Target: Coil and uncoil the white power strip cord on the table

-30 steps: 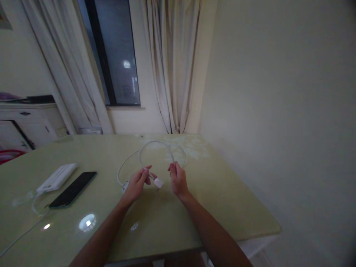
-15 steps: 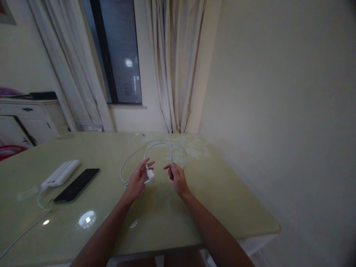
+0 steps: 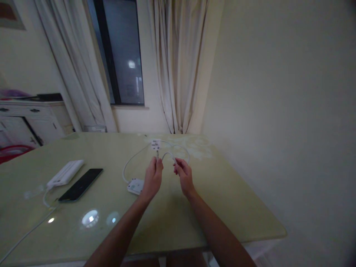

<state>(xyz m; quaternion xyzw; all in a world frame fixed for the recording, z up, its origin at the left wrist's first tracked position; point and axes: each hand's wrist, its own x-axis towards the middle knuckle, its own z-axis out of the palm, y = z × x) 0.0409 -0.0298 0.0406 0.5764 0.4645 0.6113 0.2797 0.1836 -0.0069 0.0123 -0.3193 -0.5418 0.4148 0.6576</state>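
A white power cord loops over the table in front of me. My left hand is closed around the cord just below its white plug, which points up and away from me with small dark marks on its face. To the right, my right hand pinches the cord, and a short arch of it runs between the two hands. A white power strip lies flat beside my left wrist, its right end hidden by that hand. From its left end the cord curves back across the table.
On the left of the glossy table lie a white power bank and a black phone, with a thin white cable running to the left edge. Beyond stand curtains, a window and a cabinet.
My left hand has moved right and closed on the cord, and the plug has turned upward. The power strip now shows more. My right hand has shifted slightly right, and the cord's arch is smaller.
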